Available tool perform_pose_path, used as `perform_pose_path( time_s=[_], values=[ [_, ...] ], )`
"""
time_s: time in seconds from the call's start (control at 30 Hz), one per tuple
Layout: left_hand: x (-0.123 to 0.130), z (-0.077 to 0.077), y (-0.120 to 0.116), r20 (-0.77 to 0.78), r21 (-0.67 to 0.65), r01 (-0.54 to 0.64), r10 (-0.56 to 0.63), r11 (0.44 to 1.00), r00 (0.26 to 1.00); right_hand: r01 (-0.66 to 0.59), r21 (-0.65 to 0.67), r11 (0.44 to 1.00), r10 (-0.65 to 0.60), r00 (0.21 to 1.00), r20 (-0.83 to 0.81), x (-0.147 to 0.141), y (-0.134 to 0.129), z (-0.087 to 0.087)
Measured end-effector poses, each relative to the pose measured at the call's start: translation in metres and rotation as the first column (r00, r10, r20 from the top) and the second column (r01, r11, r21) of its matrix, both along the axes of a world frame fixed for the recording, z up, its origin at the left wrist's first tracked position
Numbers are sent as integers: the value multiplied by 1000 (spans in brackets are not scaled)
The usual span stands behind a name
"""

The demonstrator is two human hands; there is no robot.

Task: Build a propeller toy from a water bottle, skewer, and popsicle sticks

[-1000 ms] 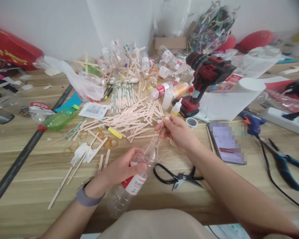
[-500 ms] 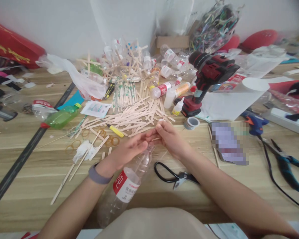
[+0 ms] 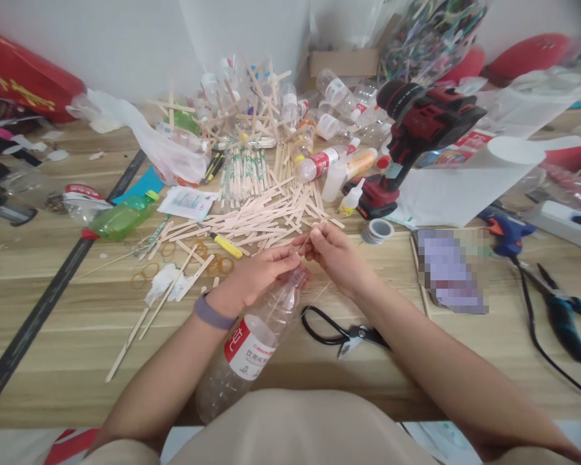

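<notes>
Fingertips of the right hand [image 3: 336,258] pinch together on a thin strand [image 3: 305,243] just above the mouth of a clear plastic bottle [image 3: 252,345]. The left hand [image 3: 264,274] meets them from 9 o'clock, thumb and index finger close to the strand and other fingers about the bottle's neck; whether it clamps the neck or the strand, I cannot tell. The bottle tilts, its body running from the 2 hands toward 7 o'clock, with a red and white label facing up and its base close to the person's torso [image 3: 275,429].

Taking the hands as the centre, black-handled scissors [image 3: 346,334] lie at 5 o'clock, partly under the right forearm. A grey roll [image 3: 378,230] sits at 2 o'clock. Loose flat wooden sticks [image 3: 271,216] heap up at 11 o'clock, and a yellow cutter [image 3: 226,245] lies at 9 o'clock beside rubber bands [image 3: 221,263]. Farther out, a red and black drill [image 3: 419,126] stands between 1 and 2 o'clock, a phone [image 3: 448,268] rests at 3 o'clock, and a green bottle [image 3: 121,219] lies between 9 and 10 o'clock.
</notes>
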State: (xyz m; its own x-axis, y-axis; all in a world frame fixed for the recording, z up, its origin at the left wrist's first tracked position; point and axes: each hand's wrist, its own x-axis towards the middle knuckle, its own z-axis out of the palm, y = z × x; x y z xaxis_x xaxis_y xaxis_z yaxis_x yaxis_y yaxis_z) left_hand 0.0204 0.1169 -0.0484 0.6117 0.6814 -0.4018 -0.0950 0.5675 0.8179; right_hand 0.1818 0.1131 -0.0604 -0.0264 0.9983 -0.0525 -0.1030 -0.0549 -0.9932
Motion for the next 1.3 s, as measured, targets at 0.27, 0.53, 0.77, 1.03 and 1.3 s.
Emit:
perform_pose_path(
  time_s=[0.27,0.53,0.77,1.03,1.3],
  values=[
    [-5,2,6,70,-15,-75,76,997,995,-226,86,970,148,837,526,8,-57,0],
    [-7,1,11,42,20,-158,157,987,987,-675,70,734,367,482,796,3,-101,21],
    [-4,-1,10,-32,105,-200,204,974,978,-725,247,643,257,508,822,-11,-97,16],
    [-2,8,12,-205,234,-162,211,959,956,-703,277,655,201,516,833,-16,-99,9],
    [1,11,8,-210,192,-190,230,963,950,-684,342,644,0,448,894,-17,-109,12]
  ],
)
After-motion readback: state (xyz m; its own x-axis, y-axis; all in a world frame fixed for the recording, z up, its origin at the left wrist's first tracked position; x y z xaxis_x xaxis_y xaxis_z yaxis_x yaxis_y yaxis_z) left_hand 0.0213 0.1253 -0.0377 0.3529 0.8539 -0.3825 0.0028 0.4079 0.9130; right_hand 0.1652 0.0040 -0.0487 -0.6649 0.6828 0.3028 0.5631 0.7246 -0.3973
